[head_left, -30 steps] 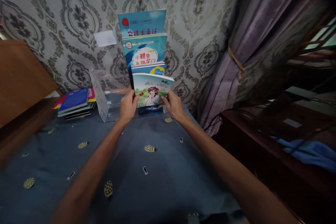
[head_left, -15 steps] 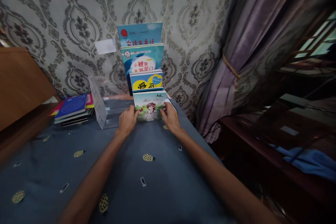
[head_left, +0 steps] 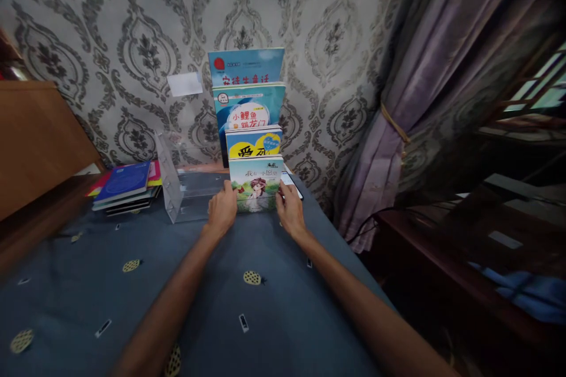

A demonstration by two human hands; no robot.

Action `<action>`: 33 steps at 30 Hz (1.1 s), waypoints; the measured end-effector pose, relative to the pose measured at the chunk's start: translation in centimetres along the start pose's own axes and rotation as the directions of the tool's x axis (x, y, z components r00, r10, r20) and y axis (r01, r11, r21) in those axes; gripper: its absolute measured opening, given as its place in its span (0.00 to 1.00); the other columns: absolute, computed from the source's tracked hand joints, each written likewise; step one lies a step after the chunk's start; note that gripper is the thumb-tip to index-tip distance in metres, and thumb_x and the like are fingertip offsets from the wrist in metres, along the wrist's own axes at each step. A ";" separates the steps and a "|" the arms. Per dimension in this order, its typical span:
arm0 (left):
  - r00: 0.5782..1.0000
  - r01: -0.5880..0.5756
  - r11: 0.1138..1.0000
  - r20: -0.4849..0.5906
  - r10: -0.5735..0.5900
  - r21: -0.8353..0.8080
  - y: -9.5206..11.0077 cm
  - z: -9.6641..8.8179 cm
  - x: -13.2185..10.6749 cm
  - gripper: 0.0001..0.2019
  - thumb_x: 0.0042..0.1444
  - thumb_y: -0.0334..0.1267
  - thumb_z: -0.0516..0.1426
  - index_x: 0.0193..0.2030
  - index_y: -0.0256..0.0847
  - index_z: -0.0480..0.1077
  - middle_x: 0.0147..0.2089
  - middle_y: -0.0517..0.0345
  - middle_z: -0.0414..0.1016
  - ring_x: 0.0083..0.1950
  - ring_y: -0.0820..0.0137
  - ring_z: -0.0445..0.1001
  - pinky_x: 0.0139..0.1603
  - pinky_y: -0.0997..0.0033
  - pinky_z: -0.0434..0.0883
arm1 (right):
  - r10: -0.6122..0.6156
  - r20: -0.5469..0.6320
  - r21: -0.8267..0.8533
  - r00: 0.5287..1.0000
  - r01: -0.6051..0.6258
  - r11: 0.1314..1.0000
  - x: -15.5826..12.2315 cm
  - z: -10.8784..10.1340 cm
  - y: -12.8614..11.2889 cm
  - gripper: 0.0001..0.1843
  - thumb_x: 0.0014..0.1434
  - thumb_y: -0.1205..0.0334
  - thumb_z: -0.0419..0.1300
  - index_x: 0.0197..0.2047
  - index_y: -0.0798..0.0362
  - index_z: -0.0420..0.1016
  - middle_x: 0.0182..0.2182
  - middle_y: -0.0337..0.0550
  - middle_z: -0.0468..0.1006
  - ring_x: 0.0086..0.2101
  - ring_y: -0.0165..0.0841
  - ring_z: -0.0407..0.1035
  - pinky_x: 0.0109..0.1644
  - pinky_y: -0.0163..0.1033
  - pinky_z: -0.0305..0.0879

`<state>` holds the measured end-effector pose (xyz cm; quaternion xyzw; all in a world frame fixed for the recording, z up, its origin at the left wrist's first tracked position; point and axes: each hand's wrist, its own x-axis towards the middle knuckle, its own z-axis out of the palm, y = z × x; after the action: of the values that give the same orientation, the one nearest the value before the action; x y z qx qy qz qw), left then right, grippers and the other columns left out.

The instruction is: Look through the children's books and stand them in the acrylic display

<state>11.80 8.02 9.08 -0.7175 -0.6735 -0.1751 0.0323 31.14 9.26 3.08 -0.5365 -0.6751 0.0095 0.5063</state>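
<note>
- The left hand (head_left: 222,212) and the right hand (head_left: 290,212) lie level with each other on the counter (head_left: 247,306), which is covered by a blue patterned cloth; the front book (head_left: 256,182) stands directly between them
- Each grip is closed on that book: the left on its left side edge, the right on its right side edge, fingers curled round towards the cover
- The front book stands upright with its cover facing the person; its width runs from one grip across to the other, and neither hand is nearer than the other
- It sits in the lowest, nearest step of a clear rack (head_left: 177,188); just behind it the yellow book (head_left: 253,142), the teal book (head_left: 247,107) and the blue book (head_left: 246,66) rise in steps towards the patterned wall (head_left: 132,41)
- The rack's left half holds no book that can be seen; a flat stack of books (head_left: 124,185) lies to the left of it, well apart from both hands; the purple curtain (head_left: 398,100) hangs to the right
</note>
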 end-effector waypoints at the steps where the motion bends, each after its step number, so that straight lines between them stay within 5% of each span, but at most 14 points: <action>1: 1.000 0.001 1.000 0.000 -0.001 0.008 0.0 0.1 0.0 0.12 0.71 0.41 0.43 0.53 0.38 0.61 0.45 0.42 0.80 0.46 0.56 0.81 0.42 0.65 0.70 | -0.006 -0.005 0.012 1.000 0.006 1.000 0.0 0.1 0.0 0.22 0.64 0.67 0.48 0.59 0.54 0.68 0.40 0.48 0.70 0.40 0.41 0.67 0.47 0.45 0.68; 18: 1.000 0.018 1.000 -0.015 -0.018 0.023 0.0 0.9 0.5 0.11 0.70 0.38 0.44 0.53 0.38 0.61 0.47 0.43 0.80 0.46 0.56 0.81 0.42 0.63 0.72 | -0.021 -0.030 0.057 0.999 0.023 0.998 -0.3 0.1 -0.1 0.21 0.65 0.67 0.47 0.59 0.53 0.68 0.41 0.49 0.70 0.42 0.41 0.67 0.48 0.45 0.68; 26: 0.999 0.001 1.000 0.053 -0.001 0.000 -0.3 -0.7 -0.3 0.12 0.71 0.41 0.45 0.54 0.39 0.62 0.49 0.43 0.79 0.48 0.55 0.80 0.45 0.61 0.72 | -0.014 0.014 0.046 1.000 0.013 0.999 -0.4 -0.1 0.6 0.24 0.64 0.65 0.47 0.62 0.52 0.66 0.43 0.50 0.70 0.44 0.43 0.69 0.50 0.48 0.70; 33: 0.992 -0.114 0.992 -0.065 0.110 -0.048 -4.6 -1.6 -1.5 0.12 0.70 0.39 0.48 0.56 0.40 0.63 0.48 0.48 0.79 0.50 0.62 0.78 0.46 0.68 0.71 | 0.005 0.006 0.029 1.000 -0.005 1.000 -0.7 0.1 0.4 0.26 0.62 0.65 0.49 0.63 0.52 0.66 0.45 0.53 0.71 0.45 0.44 0.69 0.50 0.51 0.71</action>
<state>6.97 6.55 9.25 -0.7490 -0.6260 -0.2125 0.0446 31.32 8.98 2.28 -0.5308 -0.6752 0.0221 0.5118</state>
